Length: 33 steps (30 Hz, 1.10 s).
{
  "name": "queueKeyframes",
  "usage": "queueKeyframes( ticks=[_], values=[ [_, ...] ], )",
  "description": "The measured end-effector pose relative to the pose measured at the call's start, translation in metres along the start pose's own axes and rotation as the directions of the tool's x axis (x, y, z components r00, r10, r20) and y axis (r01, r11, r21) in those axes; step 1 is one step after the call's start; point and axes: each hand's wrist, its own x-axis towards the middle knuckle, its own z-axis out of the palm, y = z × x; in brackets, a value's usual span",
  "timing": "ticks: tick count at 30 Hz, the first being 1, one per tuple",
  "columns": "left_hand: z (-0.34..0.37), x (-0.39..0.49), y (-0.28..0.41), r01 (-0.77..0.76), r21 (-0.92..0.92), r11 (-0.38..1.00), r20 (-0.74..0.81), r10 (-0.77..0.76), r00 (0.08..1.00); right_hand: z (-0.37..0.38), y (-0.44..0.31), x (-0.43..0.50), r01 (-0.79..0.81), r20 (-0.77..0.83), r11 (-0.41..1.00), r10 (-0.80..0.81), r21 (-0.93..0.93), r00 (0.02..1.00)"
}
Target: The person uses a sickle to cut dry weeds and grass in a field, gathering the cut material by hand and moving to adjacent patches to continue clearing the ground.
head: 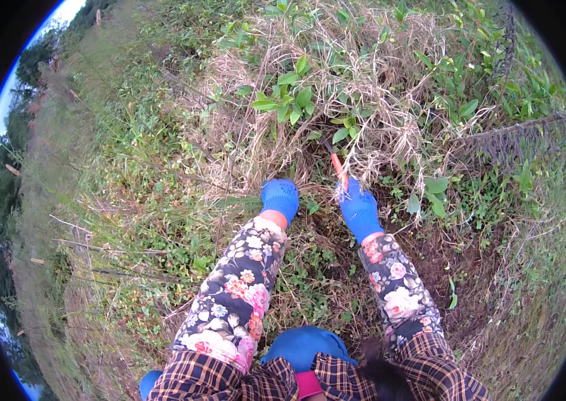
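Note:
My right hand [359, 205], in a blue knitted work glove, is closed around the orange handle [339, 169] of a hand tool. A short dark metal part [329, 147] shows beyond the handle; the rest is hidden in the grass, so the kind of tool cannot be told. My left hand [280, 196], gloved alike, is at the lower edge of a clump of dry, straw-coloured grass [253, 150]. Its fingers point away and are hidden, so I cannot see whether they grip stems. Leafy green shoots [290, 97] rise through the dry grass just ahead of both hands.
A brown dried frond or stalk [518, 125] reaches in from the right. Bare reddish soil [458, 265] lies right of my right forearm. Thin dry stems [112, 249] cross the low weeds at left. Trees [2, 200] stand along the far left.

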Motion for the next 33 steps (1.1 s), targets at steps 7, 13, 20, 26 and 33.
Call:
queueKeyframes(
  ticks=[7,13,20,26,33],
  values=[
    [0.005,-0.008,-0.010,-0.015,-0.021,1.000,-0.055,0.014,0.998,0.039,0.032,-0.019,0.119,-0.035,0.985,-0.115,0.122,0.993],
    [0.046,-0.051,-0.016,-0.062,0.037,0.997,-0.165,0.067,0.984,-0.054,0.070,-0.283,-0.458,0.463,0.886,0.437,-0.075,0.771],
    [0.057,-0.066,-0.009,-0.015,-0.021,1.000,-0.212,0.010,0.977,-0.042,0.078,-0.155,-0.268,0.159,0.945,0.240,0.189,0.958],
    [0.050,-0.082,-0.017,-0.017,0.022,1.000,-0.129,0.020,0.991,0.041,-0.011,-0.100,-0.333,0.318,0.805,0.190,0.490,0.929],
    [0.130,-0.218,-0.023,0.054,-0.142,0.988,0.165,-0.030,0.986,0.013,-0.004,-0.273,-0.307,0.672,0.891,0.002,0.335,0.740]
  ],
)
